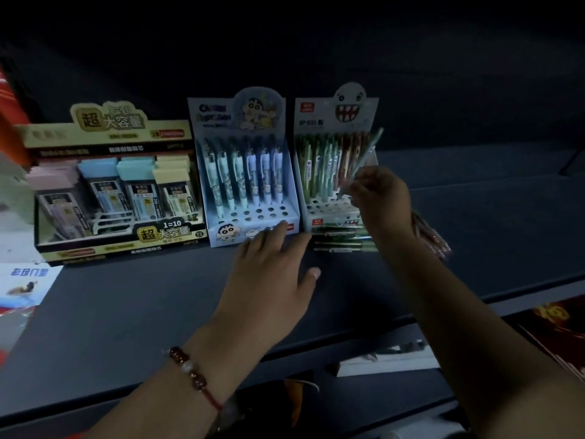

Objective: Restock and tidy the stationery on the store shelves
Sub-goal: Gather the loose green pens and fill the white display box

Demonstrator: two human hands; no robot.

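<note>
Three display boxes stand in a row on a dark shelf (126, 299). The right one is a white monster-face pen box (335, 122) with green and brown pens. My right hand (384, 201) pinches a pale green pen (367, 156), its tip over the box's front holes. The middle box is a blue cartoon pen box (250, 223) holding several pens. My left hand (272, 274) reaches forward with straight fingers, fingertips at that box's front lower edge. Several loose wrapped pens (342, 240) lie in front of the monster box.
A gold and black box of pencil-lead cases (110, 191) stands at the left. A blue printed packet (22, 280) lies at the shelf's left edge. More wrapped pens (433, 239) lie right of my right wrist. Red items (557, 327) sit on a lower level.
</note>
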